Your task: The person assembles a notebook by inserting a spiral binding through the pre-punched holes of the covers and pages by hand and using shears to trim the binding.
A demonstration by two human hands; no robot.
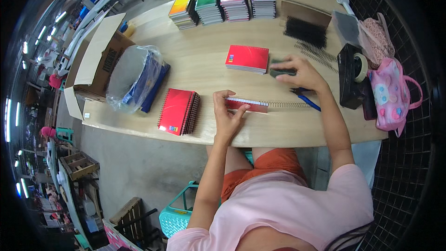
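Observation:
My left hand [226, 116] grips a small red notebook [248, 105] stood on its edge, thumb in front and fingers behind. A thin metal spiral coil [288, 104] runs out from the notebook's right end along the tabletop. My right hand [302, 72] is blurred, with its thumb and fingers around a dark green pad [282, 71] whose exact kind I cannot make out. Just left of that pad lies a stack of red notebooks [247, 58]. Blue-handled cutting pliers [307, 99] rest below my right hand, beside the coil's far end.
Spiral-bound red notebooks [174, 111] sit at left, near a plastic-bagged blue bundle [155, 81] and a cardboard box [100, 60]. Yellow, green, pink and purple stacks [235, 7] line the back. Black coils [305, 31], a tape dispenser [349, 76] and a pink bag [392, 94] are right.

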